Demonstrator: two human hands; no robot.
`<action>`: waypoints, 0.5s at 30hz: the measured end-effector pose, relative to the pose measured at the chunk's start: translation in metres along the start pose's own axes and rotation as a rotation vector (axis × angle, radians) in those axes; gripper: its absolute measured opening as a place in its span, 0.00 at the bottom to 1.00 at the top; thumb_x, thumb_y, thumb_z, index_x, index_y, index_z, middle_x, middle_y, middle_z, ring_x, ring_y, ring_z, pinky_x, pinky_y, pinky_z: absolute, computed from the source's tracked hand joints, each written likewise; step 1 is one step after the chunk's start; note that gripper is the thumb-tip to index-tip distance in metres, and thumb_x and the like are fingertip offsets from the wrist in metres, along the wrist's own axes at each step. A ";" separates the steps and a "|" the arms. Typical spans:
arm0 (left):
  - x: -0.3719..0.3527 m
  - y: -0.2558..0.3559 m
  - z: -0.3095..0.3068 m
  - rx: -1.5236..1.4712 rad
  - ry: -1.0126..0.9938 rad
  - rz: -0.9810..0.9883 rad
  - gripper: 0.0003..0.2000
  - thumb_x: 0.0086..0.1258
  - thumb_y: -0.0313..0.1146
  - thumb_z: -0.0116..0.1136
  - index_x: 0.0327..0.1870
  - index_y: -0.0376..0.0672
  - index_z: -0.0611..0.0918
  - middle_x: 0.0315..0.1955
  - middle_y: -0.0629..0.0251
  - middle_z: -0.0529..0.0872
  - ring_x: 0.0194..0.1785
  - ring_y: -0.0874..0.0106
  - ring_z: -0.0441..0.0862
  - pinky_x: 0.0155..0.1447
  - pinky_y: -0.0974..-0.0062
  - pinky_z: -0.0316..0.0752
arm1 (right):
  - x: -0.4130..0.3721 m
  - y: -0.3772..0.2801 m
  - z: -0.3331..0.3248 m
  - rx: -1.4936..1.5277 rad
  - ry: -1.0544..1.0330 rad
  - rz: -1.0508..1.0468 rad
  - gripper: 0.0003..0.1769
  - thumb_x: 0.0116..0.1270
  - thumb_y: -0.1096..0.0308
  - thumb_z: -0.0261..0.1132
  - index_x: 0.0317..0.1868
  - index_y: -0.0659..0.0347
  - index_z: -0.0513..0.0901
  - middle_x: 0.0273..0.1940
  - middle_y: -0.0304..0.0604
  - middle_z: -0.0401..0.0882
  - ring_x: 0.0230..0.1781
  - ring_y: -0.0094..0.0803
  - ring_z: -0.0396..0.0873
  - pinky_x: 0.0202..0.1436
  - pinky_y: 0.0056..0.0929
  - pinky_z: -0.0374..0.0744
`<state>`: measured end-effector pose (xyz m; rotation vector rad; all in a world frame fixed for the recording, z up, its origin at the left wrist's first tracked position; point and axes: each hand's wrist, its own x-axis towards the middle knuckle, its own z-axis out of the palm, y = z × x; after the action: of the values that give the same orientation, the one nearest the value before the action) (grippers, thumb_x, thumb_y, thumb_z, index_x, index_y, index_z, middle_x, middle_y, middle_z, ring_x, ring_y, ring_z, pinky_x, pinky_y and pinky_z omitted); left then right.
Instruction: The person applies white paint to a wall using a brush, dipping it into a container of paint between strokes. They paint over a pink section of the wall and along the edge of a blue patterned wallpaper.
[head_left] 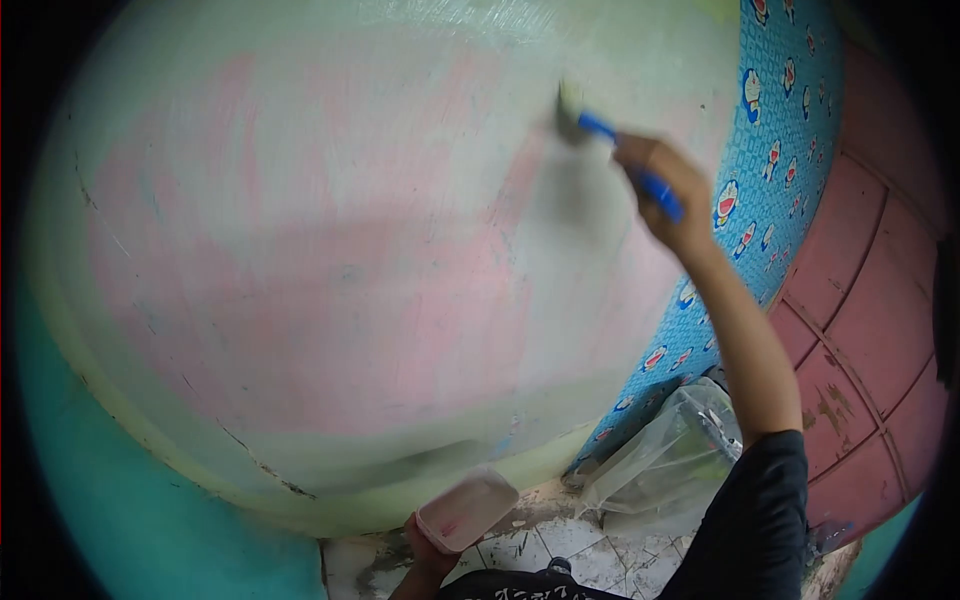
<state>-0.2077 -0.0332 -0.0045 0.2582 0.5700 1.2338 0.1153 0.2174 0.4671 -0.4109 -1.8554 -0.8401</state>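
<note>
My right hand [668,185] is closed around the blue handle of a paintbrush [597,125]. The bristles meet the wall [350,270] at its upper right, where pale greenish-white paint partly covers a pink area. Low in view, my left hand [430,550] grips a rectangular plastic container [468,510] by its side. The container is tilted, and a little pinkish residue shows inside it. Most of the left fingers are hidden behind the container.
Blue cartoon-patterned wallpaper [745,165] borders the painted wall on the right. Beyond it is a pink panelled door [850,330]. A clear plastic sheet [670,445] covers something at the wall's foot. Teal wall [130,490] lies at lower left, and tiled floor [520,550] below.
</note>
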 end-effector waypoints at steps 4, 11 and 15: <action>0.001 -0.003 -0.001 0.012 0.092 0.033 0.42 0.70 0.69 0.36 0.76 0.47 0.71 0.70 0.51 0.76 0.68 0.43 0.77 0.59 0.34 0.80 | -0.119 -0.060 0.027 0.163 -0.367 -0.207 0.16 0.55 0.80 0.72 0.46 0.61 0.85 0.50 0.51 0.88 0.51 0.47 0.88 0.54 0.38 0.88; 0.020 -0.018 -0.006 -0.016 0.068 -0.031 0.42 0.70 0.69 0.37 0.77 0.48 0.70 0.71 0.52 0.75 0.71 0.43 0.74 0.64 0.31 0.76 | -0.074 -0.047 0.030 0.412 -0.464 -0.086 0.19 0.58 0.80 0.69 0.51 0.60 0.86 0.49 0.47 0.88 0.50 0.49 0.87 0.56 0.42 0.86; 0.022 -0.018 0.008 -0.069 0.030 -0.022 0.39 0.68 0.67 0.41 0.73 0.50 0.75 0.68 0.54 0.77 0.65 0.42 0.78 0.54 0.33 0.80 | 0.054 0.016 -0.010 0.283 -0.016 0.222 0.05 0.69 0.78 0.69 0.44 0.65 0.88 0.41 0.43 0.91 0.42 0.31 0.89 0.50 0.29 0.83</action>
<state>-0.1838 -0.0176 -0.0123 0.1758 0.5539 1.2355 0.1086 0.2169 0.5240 -0.4345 -1.8691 -0.4179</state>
